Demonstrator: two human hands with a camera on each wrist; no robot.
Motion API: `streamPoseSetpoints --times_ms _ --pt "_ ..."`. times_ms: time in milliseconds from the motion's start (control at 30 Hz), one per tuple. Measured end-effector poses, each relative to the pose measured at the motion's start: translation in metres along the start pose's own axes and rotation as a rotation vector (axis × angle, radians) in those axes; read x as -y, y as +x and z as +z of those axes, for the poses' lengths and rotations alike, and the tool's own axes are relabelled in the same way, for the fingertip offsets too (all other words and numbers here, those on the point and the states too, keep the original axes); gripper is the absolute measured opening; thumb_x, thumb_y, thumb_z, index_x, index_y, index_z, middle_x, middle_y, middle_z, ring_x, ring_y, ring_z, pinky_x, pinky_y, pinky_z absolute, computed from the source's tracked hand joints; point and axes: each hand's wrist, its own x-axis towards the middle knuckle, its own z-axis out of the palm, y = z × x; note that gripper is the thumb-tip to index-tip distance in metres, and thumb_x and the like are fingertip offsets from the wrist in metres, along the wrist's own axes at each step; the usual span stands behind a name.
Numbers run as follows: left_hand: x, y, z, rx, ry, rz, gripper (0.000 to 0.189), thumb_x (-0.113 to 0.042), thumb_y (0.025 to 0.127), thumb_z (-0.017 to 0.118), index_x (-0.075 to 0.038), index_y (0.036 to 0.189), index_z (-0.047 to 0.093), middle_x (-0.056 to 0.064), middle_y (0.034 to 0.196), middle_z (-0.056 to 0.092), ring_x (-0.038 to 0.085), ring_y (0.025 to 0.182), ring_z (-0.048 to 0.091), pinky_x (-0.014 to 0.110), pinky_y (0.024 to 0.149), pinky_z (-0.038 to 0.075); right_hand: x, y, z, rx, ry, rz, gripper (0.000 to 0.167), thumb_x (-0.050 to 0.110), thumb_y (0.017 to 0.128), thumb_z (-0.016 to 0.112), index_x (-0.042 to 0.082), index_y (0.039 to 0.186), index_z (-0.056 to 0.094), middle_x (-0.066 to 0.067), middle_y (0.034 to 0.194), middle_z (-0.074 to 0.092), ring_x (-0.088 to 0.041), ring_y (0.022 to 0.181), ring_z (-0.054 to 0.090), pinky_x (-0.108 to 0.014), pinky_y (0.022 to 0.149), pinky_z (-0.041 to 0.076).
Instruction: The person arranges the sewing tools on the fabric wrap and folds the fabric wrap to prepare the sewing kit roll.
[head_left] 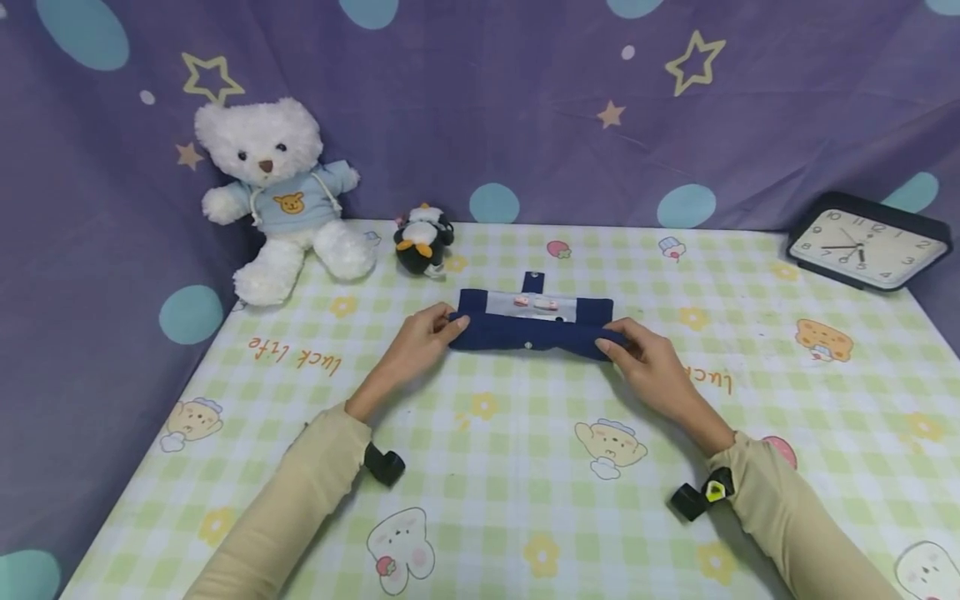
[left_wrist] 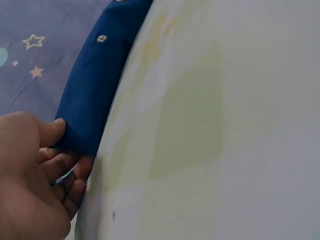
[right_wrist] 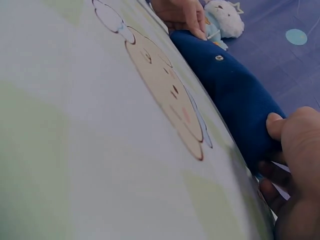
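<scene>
A navy fabric roll-up pouch [head_left: 502, 333] lies across the middle of the table, its near part folded up over a light grey lining [head_left: 504, 305]. Small pink and white items [head_left: 545, 305] show on that lining; their kind is too small to tell. A short tab [head_left: 533, 284] with a metal snap sticks out at the far edge, and another snap [left_wrist: 101, 38] sits on the folded part. My left hand [head_left: 420, 343] pinches the fold's left end between thumb and fingers. At the right end, my right hand [head_left: 654, 367] grips the fold the same way.
A white teddy bear [head_left: 288, 200] in a blue hoodie sits at the back left, beside a penguin plush [head_left: 423, 240]. At the back right stands a black-framed clock [head_left: 868, 242]. A purple curtain [head_left: 480, 108] hangs behind the checked tablecloth [head_left: 480, 492].
</scene>
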Motion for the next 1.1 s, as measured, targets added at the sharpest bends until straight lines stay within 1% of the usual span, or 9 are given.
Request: streamPoseSetpoints --times_ms 200,400,567,733,833,967,1100 --pt "0.0 0.001 0.0 -0.023 -0.036 -0.02 0.03 -0.03 0.109 0.056 -0.006 0.091 0.052 -0.001 0.064 0.03 0.019 0.059 0.026 0.034 0.064 0.028 -0.001 0.002 0.0 -0.009 0.008 0.014 0.021 0.015 0.104 0.066 0.002 0.12 0.07 -0.005 0.079 0.064 -0.018 0.068 0.057 -0.026 0.064 0.045" --pt "-0.003 0.003 0.0 -0.037 -0.027 -0.035 0.031 -0.028 0.11 0.055 -0.006 0.09 0.051 -0.001 0.064 0.031 0.019 0.059 0.028 0.035 0.064 0.029 0.0 0.004 -0.003 0.003 0.016 0.037 0.021 0.017 0.105 0.064 0.002 0.118 0.071 -0.004 0.074 0.062 -0.021 0.072 0.053 -0.03 0.07 0.041" --pt "-0.004 0.005 0.0 -0.032 -0.023 -0.056 0.032 -0.029 0.11 0.054 -0.005 0.089 0.051 -0.001 0.064 0.032 0.018 0.058 0.028 0.035 0.063 0.029 0.0 0.007 -0.003 0.039 0.06 0.079 0.02 0.018 0.106 0.062 0.002 0.116 0.07 -0.007 0.075 0.062 -0.019 0.068 0.053 -0.029 0.066 0.042" --pt "-0.004 0.005 -0.001 0.015 -0.058 -0.083 0.032 -0.032 0.11 0.055 -0.005 0.092 0.054 -0.001 0.063 0.034 0.018 0.058 0.029 0.035 0.064 0.03 -0.002 0.007 -0.006 0.062 0.135 0.116 0.017 0.014 0.106 0.063 0.0 0.113 0.069 -0.011 0.077 0.062 -0.019 0.064 0.053 -0.027 0.059 0.043" --pt "-0.004 0.004 -0.001 0.032 -0.074 -0.088 0.032 -0.032 0.109 0.056 -0.005 0.093 0.055 -0.001 0.063 0.033 0.018 0.059 0.029 0.035 0.064 0.03 -0.003 0.006 -0.008 0.07 0.177 0.113 0.016 0.011 0.105 0.064 0.0 0.115 0.069 -0.012 0.076 0.062 -0.018 0.059 0.052 -0.026 0.056 0.044" --pt "-0.005 0.003 0.0 0.017 -0.055 -0.086 0.031 -0.031 0.109 0.055 -0.005 0.091 0.054 -0.001 0.064 0.034 0.018 0.059 0.029 0.035 0.064 0.031 -0.003 0.007 -0.01 0.084 0.167 0.086 0.018 0.009 0.105 0.062 -0.001 0.119 0.068 -0.011 0.073 0.061 -0.017 0.057 0.051 -0.027 0.056 0.043" --pt "-0.007 0.004 0.002 -0.003 -0.032 -0.073 0.032 -0.029 0.11 0.053 -0.005 0.089 0.052 -0.001 0.063 0.034 0.018 0.057 0.028 0.035 0.063 0.03 0.0 0.008 -0.01 0.086 0.135 0.094 0.021 0.012 0.106 0.06 -0.001 0.121 0.067 -0.009 0.068 0.057 -0.016 0.055 0.049 -0.028 0.055 0.041"
